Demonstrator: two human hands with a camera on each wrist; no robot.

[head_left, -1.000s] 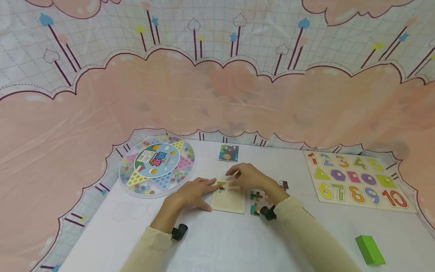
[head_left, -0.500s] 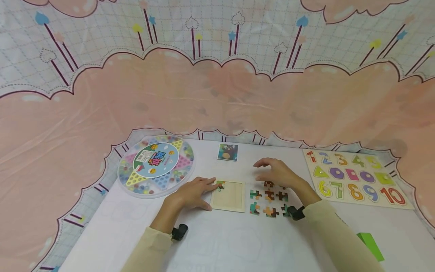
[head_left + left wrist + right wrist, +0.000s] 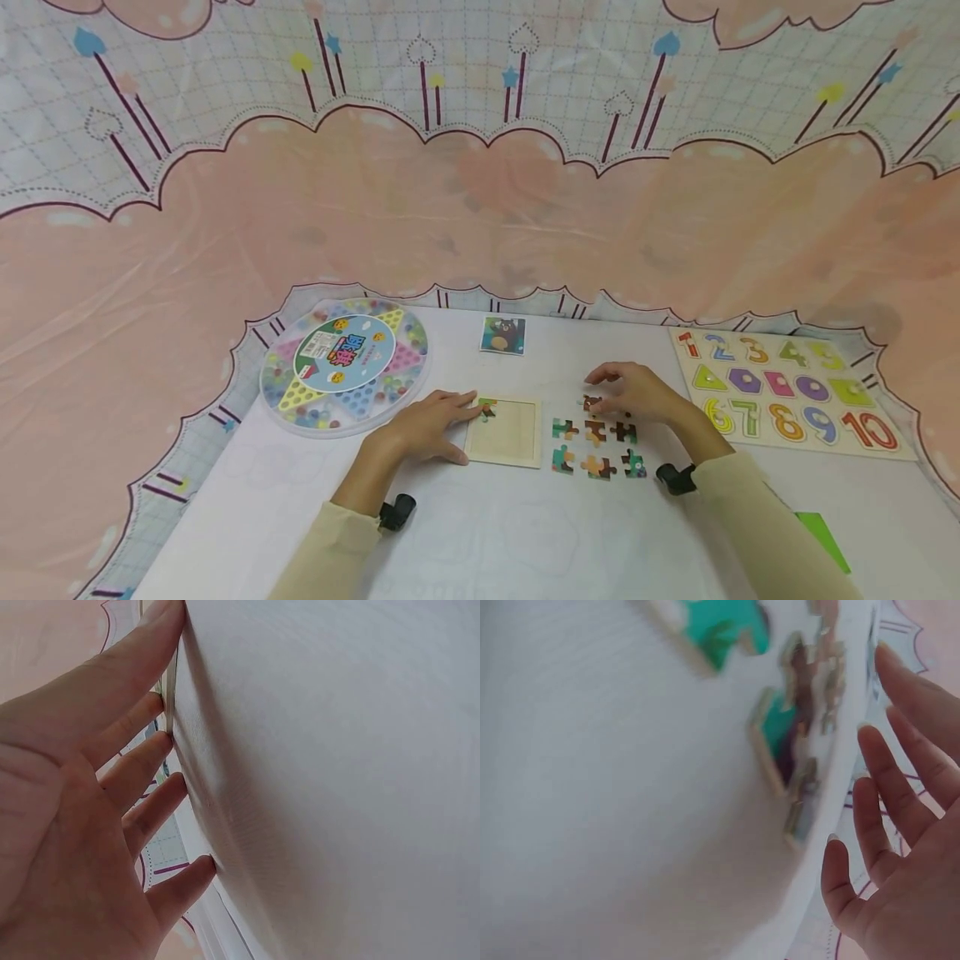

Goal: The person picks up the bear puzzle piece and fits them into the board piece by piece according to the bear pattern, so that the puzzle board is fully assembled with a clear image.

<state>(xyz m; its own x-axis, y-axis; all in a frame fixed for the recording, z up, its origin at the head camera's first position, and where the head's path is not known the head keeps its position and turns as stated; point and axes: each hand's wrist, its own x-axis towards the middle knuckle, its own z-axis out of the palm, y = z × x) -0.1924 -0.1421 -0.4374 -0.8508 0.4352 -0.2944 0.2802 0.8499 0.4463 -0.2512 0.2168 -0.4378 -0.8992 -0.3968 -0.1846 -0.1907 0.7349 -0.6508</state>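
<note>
In the head view my left hand rests along the left side of a shallow wooden puzzle tray, fingers spread at its edge. The left wrist view has this left hand with thumb and fingertips at the tray's thin edge. One green and brown jigsaw piece sits in the tray's upper left corner, by the index finger. My right hand, fingers loosely spread, hovers over the back row of loose jigsaw pieces. Its fingertips are near a bear-face piece; the fingers partly cover that row.
A bear picture card lies behind the tray. On the left is a round Chinese checkers set with marbles. A number-and-shape board lies at the right, and a green block is partly behind my right sleeve.
My right hand has left the tray and moved right, over the loose jigsaw pieces, uncovering the tray and the front rows. The left hand has stayed at the tray's edge.
</note>
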